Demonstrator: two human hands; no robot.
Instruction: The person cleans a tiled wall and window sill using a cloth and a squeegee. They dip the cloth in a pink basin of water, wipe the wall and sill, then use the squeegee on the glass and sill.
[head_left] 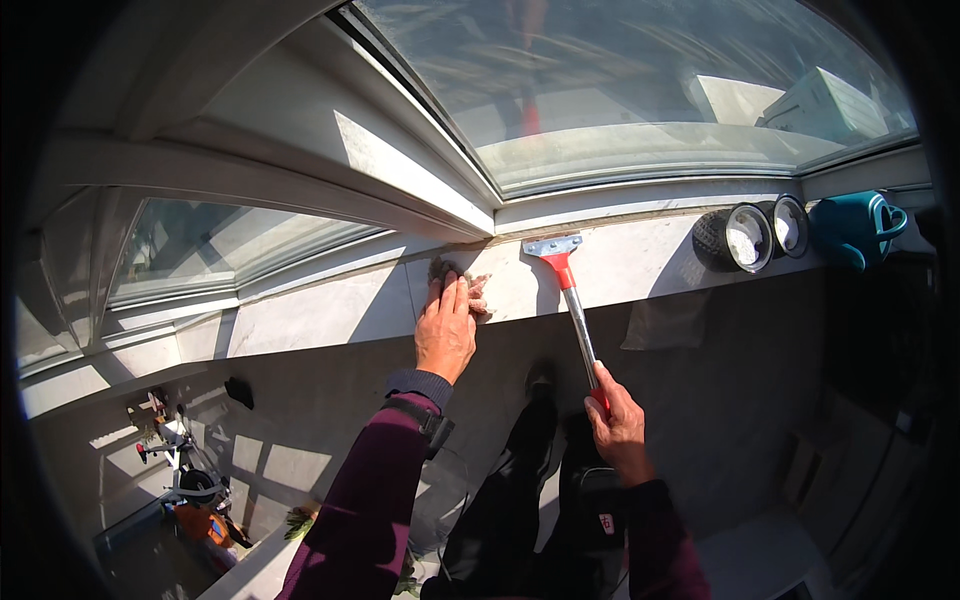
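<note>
Here, red-gripped scraper (576, 316), crumpled pinkish cloth (479, 291)

Left fingers (447, 297) touch a rag (478, 291); right fingers (614, 392) grip a scraper (575, 312).

Setting: a home, probably a sunlit room or glazed-in balcony; which of the two cannot be told. Evidence: a large window (640, 110) and a smaller one (270, 235) to its left stand either side of a thick pale post (400, 165), with a long, pale, stone-like window sill (640, 240) running beneath both. Toward the sill's right end: a teal watering can (845, 232), and just beside it two dark round containers (712, 242), white at the top. Lower left: what looks like an exercise bike (195, 480), an orange item of unclear kind (205, 525) near its base. Green plant leaves (300, 521) near the lower edge. Sunlight falls in pane-shaped patches on the floor (262, 462).
</note>
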